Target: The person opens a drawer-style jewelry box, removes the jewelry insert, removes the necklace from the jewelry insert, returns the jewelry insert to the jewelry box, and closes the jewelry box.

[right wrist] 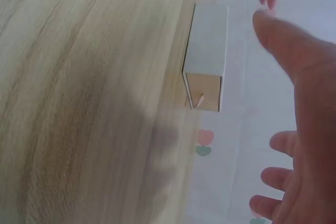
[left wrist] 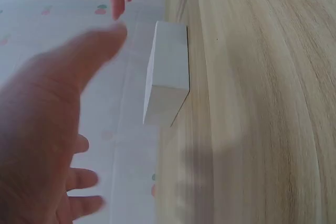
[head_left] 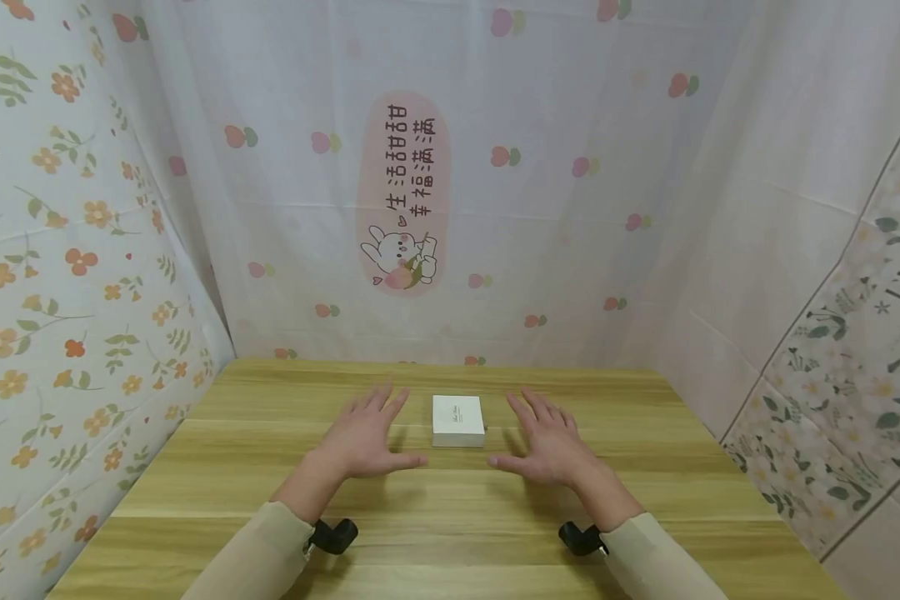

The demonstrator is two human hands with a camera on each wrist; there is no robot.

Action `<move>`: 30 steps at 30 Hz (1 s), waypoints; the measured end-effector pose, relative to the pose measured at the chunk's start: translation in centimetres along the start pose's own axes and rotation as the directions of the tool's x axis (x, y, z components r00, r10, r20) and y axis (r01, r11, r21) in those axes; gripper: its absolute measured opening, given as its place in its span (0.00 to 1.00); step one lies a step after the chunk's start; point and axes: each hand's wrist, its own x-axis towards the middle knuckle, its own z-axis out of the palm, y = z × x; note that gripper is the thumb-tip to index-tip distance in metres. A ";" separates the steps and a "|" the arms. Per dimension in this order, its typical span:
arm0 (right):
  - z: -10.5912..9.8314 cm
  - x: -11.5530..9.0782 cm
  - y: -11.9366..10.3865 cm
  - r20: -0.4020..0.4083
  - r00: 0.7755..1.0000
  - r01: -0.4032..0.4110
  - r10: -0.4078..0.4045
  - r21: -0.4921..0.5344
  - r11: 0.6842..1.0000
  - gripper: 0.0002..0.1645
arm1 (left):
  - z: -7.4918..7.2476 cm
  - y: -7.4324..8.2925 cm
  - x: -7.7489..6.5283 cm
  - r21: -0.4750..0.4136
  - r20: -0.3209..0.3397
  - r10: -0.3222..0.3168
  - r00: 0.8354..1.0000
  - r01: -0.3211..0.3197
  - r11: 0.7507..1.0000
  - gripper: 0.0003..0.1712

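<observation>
A small white box [head_left: 457, 418] with fine dark print on its lid lies on the table between the two hands. In the right wrist view, the near end of the box [right wrist: 206, 40] shows a tan drawer face with a small pull tab; the left wrist view shows a plain white end of the box [left wrist: 170, 59]. To its left hovers my left hand [head_left: 363, 437], fingers spread and thumb pointing at the box. My right hand [head_left: 547, 437] mirrors it on the other side, fingers spread too. Neither hand touches the box.
The wood-grain table [head_left: 450, 533] runs back to a white curtain [head_left: 570, 233] printed with small fruits and a rabbit. Flowered cloth [head_left: 82, 292] hangs on the left, and another patterned cloth [head_left: 855, 375] on the right. Black wrist mounts [head_left: 335, 536] jut from both sleeves.
</observation>
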 end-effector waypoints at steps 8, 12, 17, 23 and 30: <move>0.5 0.5 0.2 -0.005 0.998 -0.056 0.056 0.038 0.998 0.50 | 0.7 0.0 0.4 -0.067 0.027 -0.015 1.000 0.017 0.998 0.58; 1.0 0.9 0.4 -0.010 0.996 -0.091 0.092 0.099 0.991 0.43 | 1.3 0.0 0.9 -0.090 0.039 -0.010 0.999 0.013 0.996 0.55; 1.5 1.6 0.5 -0.022 0.993 -0.114 0.119 0.149 0.982 0.37 | 2.0 0.3 1.8 -0.134 0.057 0.004 0.998 0.003 0.991 0.52; 1.9 2.3 0.1 -0.029 0.992 -0.113 0.122 0.203 0.973 0.32 | 3.1 0.8 2.9 -0.194 0.052 0.057 0.997 -0.046 0.980 0.48; 2.4 3.4 -0.5 -0.013 0.991 -0.122 0.130 0.255 0.959 0.27 | 4.2 1.3 4.0 -0.225 0.036 0.100 0.994 -0.089 0.970 0.43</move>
